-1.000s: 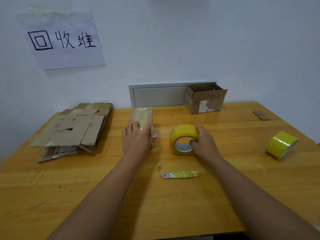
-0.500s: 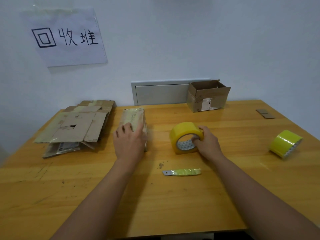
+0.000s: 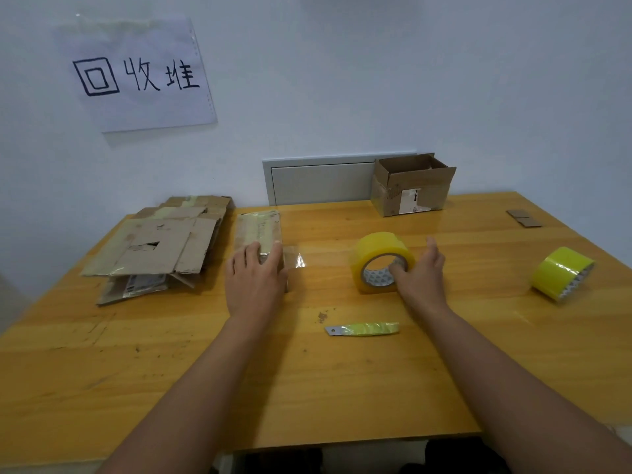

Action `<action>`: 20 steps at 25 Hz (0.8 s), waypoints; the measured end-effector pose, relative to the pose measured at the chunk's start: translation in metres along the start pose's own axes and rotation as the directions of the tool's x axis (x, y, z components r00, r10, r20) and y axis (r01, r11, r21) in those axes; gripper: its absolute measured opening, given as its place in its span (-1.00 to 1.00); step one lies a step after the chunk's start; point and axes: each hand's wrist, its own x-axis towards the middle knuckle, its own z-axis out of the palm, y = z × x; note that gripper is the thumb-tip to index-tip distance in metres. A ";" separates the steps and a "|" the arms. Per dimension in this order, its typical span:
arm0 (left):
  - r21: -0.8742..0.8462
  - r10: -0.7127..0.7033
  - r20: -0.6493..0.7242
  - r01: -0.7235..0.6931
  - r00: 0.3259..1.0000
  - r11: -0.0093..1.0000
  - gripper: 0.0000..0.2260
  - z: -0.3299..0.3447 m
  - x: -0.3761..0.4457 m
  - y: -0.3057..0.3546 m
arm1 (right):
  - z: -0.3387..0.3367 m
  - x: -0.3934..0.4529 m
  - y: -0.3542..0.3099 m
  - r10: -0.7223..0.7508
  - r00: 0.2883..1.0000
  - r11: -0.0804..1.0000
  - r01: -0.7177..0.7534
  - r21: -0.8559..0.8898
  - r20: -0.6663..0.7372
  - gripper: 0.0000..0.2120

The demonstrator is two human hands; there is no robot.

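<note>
Wooden table point(image 3: 342, 388) vs. white wall point(image 3: 342, 80). Left hand point(image 3: 254, 285) lies flat, fingers straight, pressing the carton point(image 3: 258, 227) beneath it; right hand point(image 3: 420, 275) hooks fingers into the core of the tape roll point(image 3: 379, 246), thumb off. We judge sealing approx. done: no strip joins carton to roll; loose tape tail point(image 3: 297, 260) betw. hands needs pressing down. Carton's near end hidden under left palm.

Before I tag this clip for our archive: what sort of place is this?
Probably a packing or cardboard-recycling bench: flattened cartons stacked on the wooden table, a yellow tape roll, and a handwritten wall sign reading 回收堆, recycling pile.
</note>
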 end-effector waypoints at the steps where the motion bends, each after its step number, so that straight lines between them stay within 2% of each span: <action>1: -0.013 0.001 0.009 -0.001 1.000 1.000 -0.56 -0.001 -0.001 0.000 | -0.002 -0.008 -0.002 -0.052 0.994 0.999 0.051 -0.015 -0.095 -0.25; 3: -0.029 -0.003 0.040 0.004 0.999 1.000 -0.51 -0.003 -0.004 -0.001 | -0.005 -0.026 -0.004 -0.256 0.942 0.966 0.242 -0.088 -0.219 -0.44; 4: -0.033 -0.003 0.054 0.005 0.999 0.999 -0.50 -0.005 -0.005 -0.001 | -0.006 -0.035 -0.004 -0.367 0.919 0.928 0.350 -0.128 -0.144 -0.54; 5: -0.038 -0.001 0.066 0.003 0.998 0.999 -0.48 -0.006 -0.005 -0.002 | -0.008 -0.044 -0.005 -0.442 0.896 0.885 0.442 -0.148 0.035 -0.62; 6: -0.043 0.002 0.077 0.001 0.997 0.999 -0.47 -0.007 -0.005 -0.003 | -0.011 -0.052 -0.005 -0.461 0.842 0.834 0.519 -0.189 0.279 -0.66; 7: -0.049 0.005 0.088 -0.001 0.996 0.999 -0.47 -0.008 -0.005 -0.004 | -0.012 -0.058 -0.005 -0.420 0.752 0.757 0.599 -0.260 0.509 -0.66; 8: -0.053 0.008 0.098 -0.003 0.995 0.999 -0.46 -0.010 -0.005 -0.005 | -0.012 -0.061 -0.004 -0.363 0.662 0.661 0.679 -0.319 0.656 -0.64; 9: -0.058 0.010 0.108 -0.004 0.994 0.998 -0.46 -0.011 -0.005 -0.005 | -0.012 -0.063 -0.003 -0.320 0.606 0.586 0.730 -0.350 0.728 -0.63; 10: -0.065 0.013 0.118 -0.006 0.993 0.998 -0.45 -0.012 -0.005 -0.006 | -0.011 -0.064 -0.002 -0.293 0.588 0.561 0.744 -0.362 0.754 -0.65; 13: -0.088 0.024 0.125 -0.013 0.992 0.996 -0.45 -0.014 -0.005 -0.007 | -0.012 -0.062 -0.011 -0.204 0.610 0.673 0.656 -0.343 0.766 -0.79; 16: -0.096 0.044 0.115 -0.033 0.992 0.995 -0.46 -0.013 -0.005 -0.009 | -0.013 -0.057 -0.025 -0.145 0.566 0.729 0.616 -0.299 0.812 -0.79; 18: -0.111 0.047 0.105 -0.036 0.993 0.993 -0.46 -0.012 -0.005 -0.010 | -0.013 -0.057 -0.041 -0.245 0.551 0.804 0.575 -0.150 0.798 -0.81; 20: -0.131 0.043 0.094 -0.031 0.995 0.991 -0.46 -0.011 -0.007 -0.010 | -0.008 -0.059 -0.063 -0.408 0.588 0.868 0.488 0.096 0.698 -0.85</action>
